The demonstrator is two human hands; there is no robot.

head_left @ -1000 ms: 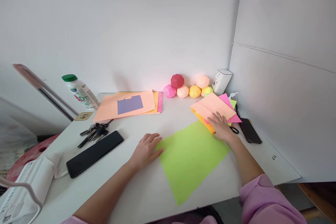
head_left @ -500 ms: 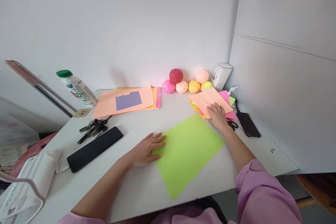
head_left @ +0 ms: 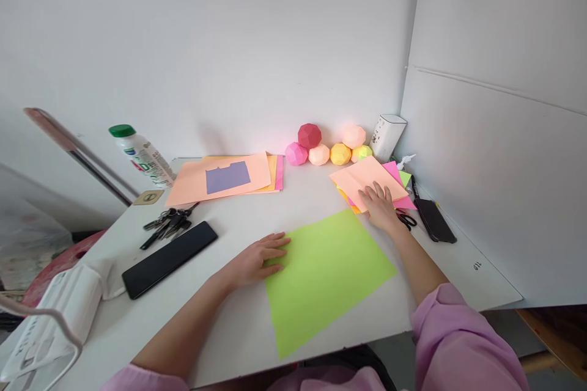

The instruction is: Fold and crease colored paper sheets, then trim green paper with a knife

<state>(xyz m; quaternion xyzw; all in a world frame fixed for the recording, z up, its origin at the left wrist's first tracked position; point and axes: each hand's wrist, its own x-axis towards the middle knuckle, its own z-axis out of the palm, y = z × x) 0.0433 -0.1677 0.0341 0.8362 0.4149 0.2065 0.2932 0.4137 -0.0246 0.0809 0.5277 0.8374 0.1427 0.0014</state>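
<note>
A lime-green paper sheet (head_left: pixel 325 281) is spread flat on the white tabletop (head_left: pixel 238 333), its left edge covered by the splayed fingers of the left hand (head_left: pixel 257 260). A peach sheet (head_left: pixel 367 176), on top of the coloured pile, is touched by the loosely spread right hand (head_left: pixel 380 208); whether its edge is pinched cannot be told. The laying-out seems done; no fold or cut is seen in the green sheet yet. Finished-looking faceted balls (head_left: pixel 309 135) are stacked by the wall.

A single head-worn view looks forward and down across the table (head_left: pixel 229 223) at close range, toward the wall (head_left: pixel 229 49).
</note>
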